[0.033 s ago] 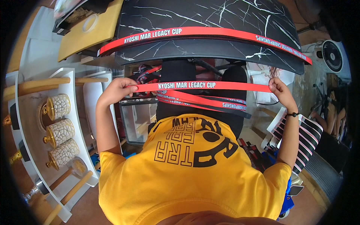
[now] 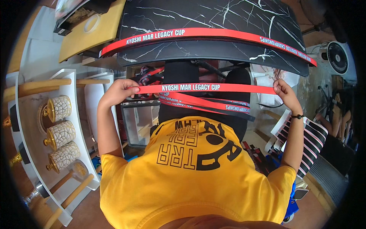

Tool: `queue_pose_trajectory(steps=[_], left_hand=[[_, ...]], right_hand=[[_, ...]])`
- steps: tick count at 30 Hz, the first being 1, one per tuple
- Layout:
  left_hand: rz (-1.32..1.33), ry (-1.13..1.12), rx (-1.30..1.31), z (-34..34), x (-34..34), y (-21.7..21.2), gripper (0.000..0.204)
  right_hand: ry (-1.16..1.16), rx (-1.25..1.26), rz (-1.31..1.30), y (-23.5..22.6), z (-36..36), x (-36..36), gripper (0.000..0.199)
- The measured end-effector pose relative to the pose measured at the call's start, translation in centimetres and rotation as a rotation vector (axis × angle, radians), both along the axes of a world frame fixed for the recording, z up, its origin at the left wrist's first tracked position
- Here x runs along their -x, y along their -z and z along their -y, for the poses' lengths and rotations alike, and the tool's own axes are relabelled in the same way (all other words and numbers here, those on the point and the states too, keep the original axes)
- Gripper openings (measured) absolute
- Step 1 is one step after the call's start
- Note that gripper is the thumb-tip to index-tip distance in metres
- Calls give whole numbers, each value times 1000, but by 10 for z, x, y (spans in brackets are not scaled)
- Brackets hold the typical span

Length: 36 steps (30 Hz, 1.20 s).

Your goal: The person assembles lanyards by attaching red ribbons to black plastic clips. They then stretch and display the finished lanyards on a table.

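- Pinched between thumb and fingers of left hand and, likewise, of right hand: both closed on the same strap, well apart, likely to keep it straight and untwisted.
- Stretched between them above the lap, lettered face up: flat red ribbon-like strap with white lettering.
- Just below in view, lying across black trousers: loose bundle of red-and-black lettered straps, probably kept on the lap for easy reach; impossible to tell whether touching the held strap.
- Beyond, lengthwise along black marble-patterned bench: long pile of red straps, ends past the sides, apparently laid out to stay flat.
- Farther left, rowed on white shelf: white-and-gold patterned jars, seemingly grouped by likeness.
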State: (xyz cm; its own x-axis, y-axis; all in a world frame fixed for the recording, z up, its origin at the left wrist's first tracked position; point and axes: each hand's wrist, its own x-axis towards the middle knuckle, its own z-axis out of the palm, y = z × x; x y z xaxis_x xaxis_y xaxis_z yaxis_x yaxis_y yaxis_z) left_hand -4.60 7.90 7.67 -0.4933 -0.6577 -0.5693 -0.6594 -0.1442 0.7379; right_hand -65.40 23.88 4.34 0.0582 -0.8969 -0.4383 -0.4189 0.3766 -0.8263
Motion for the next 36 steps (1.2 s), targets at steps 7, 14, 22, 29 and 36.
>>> queue_pose_trajectory(steps=[7,14,22,29,36], left_hand=[[41,-31,53,12,-10,-3,14],[4,-19,95,25,-9,-5,17],[7,-67,114,28,-14,-6,18],[53,-189,333,38,-64,-25,16],[79,-471,451,68,-165,-50,18]], right_hand=[[-16,0,-10,-8,2,10,4],[-7,7,34,-5,11,10,3],[8,37,41,-2,14,8,4],[-134,-106,-226,-33,0,32,20],[62,-208,-314,-102,-13,126,14]])
